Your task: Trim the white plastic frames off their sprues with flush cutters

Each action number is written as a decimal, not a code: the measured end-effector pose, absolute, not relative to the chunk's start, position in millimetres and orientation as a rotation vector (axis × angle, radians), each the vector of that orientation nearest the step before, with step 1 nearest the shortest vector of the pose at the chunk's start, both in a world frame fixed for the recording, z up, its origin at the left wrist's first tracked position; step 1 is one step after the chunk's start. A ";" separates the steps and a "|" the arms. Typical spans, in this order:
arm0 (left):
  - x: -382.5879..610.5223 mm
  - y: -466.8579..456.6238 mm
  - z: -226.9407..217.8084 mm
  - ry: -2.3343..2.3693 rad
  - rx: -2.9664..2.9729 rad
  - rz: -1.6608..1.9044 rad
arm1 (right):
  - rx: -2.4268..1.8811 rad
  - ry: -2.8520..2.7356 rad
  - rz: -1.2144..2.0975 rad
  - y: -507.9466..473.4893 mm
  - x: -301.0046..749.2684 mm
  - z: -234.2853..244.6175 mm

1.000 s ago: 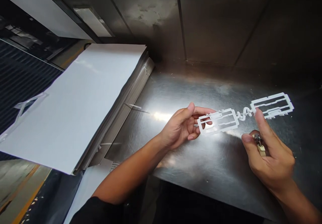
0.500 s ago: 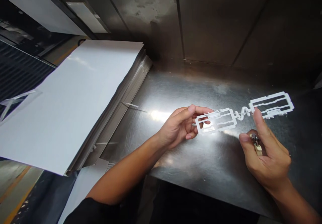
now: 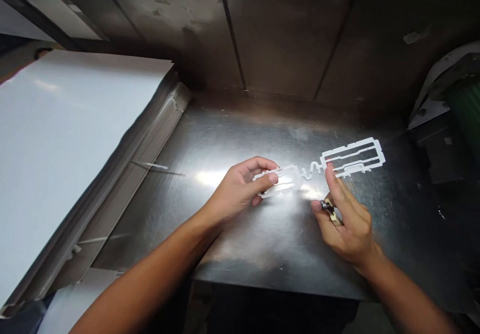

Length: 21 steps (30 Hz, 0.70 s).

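A white plastic moulding hangs above the metal table, made of two slotted rectangular frames joined by a wavy strip (image 3: 310, 170). My left hand (image 3: 236, 186) pinches the left frame (image 3: 290, 168), its thumb across the front and fingers behind. The index finger of my right hand (image 3: 350, 226) touches the lower left corner of the right frame (image 3: 354, 167). Held in that same hand, between thumb and palm, is a small tool with dark metal jaws and cream handles, seemingly nippers (image 3: 330, 209). Most of the tool is hidden by the hand.
To the left rises a thick stack of white sheets (image 3: 86, 124), with tie ends (image 3: 155, 166) sticking out from its side. Dark metal panels (image 3: 277, 34) stand behind the table (image 3: 240, 264). A white curved part (image 3: 431, 109) and something green (image 3: 467, 104) are at the right.
The view has turned right, so the stack and hands sit further left in the picture. My left thumb has come down onto the face of the left frame.
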<state>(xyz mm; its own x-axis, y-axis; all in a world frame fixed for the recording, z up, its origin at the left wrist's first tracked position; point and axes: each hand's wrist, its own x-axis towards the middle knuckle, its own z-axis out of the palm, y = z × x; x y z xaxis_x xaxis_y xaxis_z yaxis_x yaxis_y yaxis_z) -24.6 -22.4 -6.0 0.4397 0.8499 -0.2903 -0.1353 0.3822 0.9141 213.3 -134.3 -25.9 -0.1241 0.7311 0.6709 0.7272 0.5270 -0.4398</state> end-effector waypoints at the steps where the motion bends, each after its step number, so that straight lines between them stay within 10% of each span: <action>1: -24.9 -21.8 -4.9 0.911 0.971 0.768 | -1.189 -1.848 0.008 -135.4 214.0 -25.8; 21: -29.9 -20.1 -1.2 0.939 0.968 0.898 | -1.419 -1.081 0.341 -125.2 247.6 -10.7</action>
<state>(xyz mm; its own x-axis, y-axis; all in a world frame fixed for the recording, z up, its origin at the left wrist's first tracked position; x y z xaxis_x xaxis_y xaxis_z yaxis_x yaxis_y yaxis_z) -29.9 -20.1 -1.2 0.3248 0.9170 -0.2316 -0.1902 0.3032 0.9337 247.6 -125.2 -10.7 0.5159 0.7601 0.3952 0.3960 0.1976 -0.8968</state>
